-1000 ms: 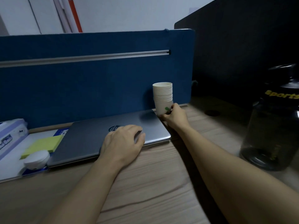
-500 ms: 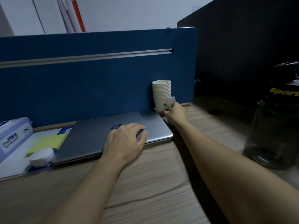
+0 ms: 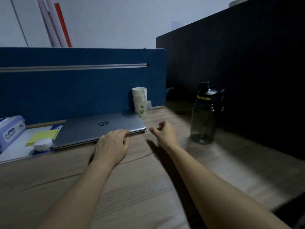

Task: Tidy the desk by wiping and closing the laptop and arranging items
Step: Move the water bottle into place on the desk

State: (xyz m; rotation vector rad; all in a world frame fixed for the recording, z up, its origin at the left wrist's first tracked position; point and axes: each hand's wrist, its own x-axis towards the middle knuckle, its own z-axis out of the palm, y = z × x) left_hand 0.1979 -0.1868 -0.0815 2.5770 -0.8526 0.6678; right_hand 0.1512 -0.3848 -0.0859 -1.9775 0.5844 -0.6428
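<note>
- Laptop (image 3: 100, 128): a flat, silver-grey slab with its lid shut, lying on the wood-grain worktop (image 3: 140, 187) straight ahead of the left hand (image 3: 113, 146).
- The left hand lies palm down, fingers curled over the laptop's near edge, touching it; whether they truly grip it I cannot tell.
- The right hand (image 3: 165, 133) hovers just right of the laptop's near corner, fingers loosely curled, holding nothing.
- Beyond the right hand, a stack of white paper cups (image 3: 140, 100) stands upright at the laptop's far corner, against the blue fabric partition (image 3: 74, 86).
- Right of the right hand stands a dark, see-through sports bottle (image 3: 204, 114); its contents cannot be made out.
- Left of the left hand: yellow sticky notes (image 3: 43, 136), a round white object (image 3: 43, 144), a pack of wipes (image 3: 10, 130).
</note>
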